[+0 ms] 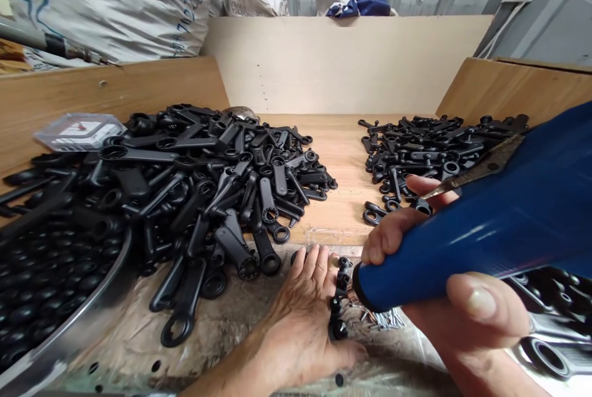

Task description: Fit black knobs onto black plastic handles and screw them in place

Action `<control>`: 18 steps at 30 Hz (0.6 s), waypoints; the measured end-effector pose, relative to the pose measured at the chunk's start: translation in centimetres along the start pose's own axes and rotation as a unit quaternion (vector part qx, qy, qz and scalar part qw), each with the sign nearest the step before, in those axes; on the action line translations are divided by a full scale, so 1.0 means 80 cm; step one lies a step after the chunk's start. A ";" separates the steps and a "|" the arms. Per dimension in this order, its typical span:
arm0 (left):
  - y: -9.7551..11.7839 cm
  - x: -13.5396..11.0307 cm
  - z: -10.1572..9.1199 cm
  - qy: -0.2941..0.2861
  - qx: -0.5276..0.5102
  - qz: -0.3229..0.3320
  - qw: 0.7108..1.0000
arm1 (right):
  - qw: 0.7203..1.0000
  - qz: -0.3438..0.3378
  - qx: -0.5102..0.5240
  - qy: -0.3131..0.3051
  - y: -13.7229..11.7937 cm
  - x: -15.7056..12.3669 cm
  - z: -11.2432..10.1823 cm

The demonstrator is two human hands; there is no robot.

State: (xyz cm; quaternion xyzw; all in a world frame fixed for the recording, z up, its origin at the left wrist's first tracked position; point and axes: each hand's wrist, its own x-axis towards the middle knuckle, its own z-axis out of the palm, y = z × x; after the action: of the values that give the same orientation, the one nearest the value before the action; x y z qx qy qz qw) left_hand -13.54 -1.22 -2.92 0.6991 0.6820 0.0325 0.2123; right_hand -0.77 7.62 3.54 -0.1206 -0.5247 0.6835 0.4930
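Note:
My right hand (pixel 481 317) is wrapped around a blue barrel-shaped power tool (pixel 430 255) with a black collar, its narrow end pointing down at the bench. A pointed metal blade (pixel 476 169) lies along the tool's upper side by my fingers; how it is held is unclear. My left hand (pixel 309 317) rests flat, fingers stretched forward and thumb out to the right. Beside its fingers and thumb is a short row of small black plastic parts (pixel 340 298), partly covered by the hand. Loose silver screws (pixel 388 319) lie just below the tool's end.
Black crank handles (pixel 222 181) are heaped at left, with more black parts (pixel 430 150) at right. A metal bowl (pixel 106 292) holds black knobs (pixel 50 280). A clear plastic box (pixel 81 132) stands by the left board. Wooden boards (pixel 346 64) wall the bench.

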 end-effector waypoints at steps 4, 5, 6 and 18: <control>-0.003 -0.001 0.003 0.008 -0.032 0.003 0.999 | 0.999 0.038 0.024 -0.016 -0.002 -0.002 0.003; -0.003 -0.001 0.003 0.008 -0.037 0.003 0.999 | 0.999 0.039 0.026 -0.017 -0.002 -0.002 0.004; -0.004 -0.001 0.003 0.009 -0.041 0.004 0.999 | 0.999 0.039 0.026 -0.018 -0.002 -0.002 0.004; 0.000 0.000 0.000 0.000 -0.041 -0.014 0.999 | 0.998 0.025 -0.013 -0.059 0.002 0.001 0.003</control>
State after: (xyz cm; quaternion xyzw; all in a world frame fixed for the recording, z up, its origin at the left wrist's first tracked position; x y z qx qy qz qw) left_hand -13.53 -1.19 -2.92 0.6802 0.6900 0.0569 0.2411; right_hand -1.05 7.57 3.57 -0.0993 -0.5587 0.6947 0.4421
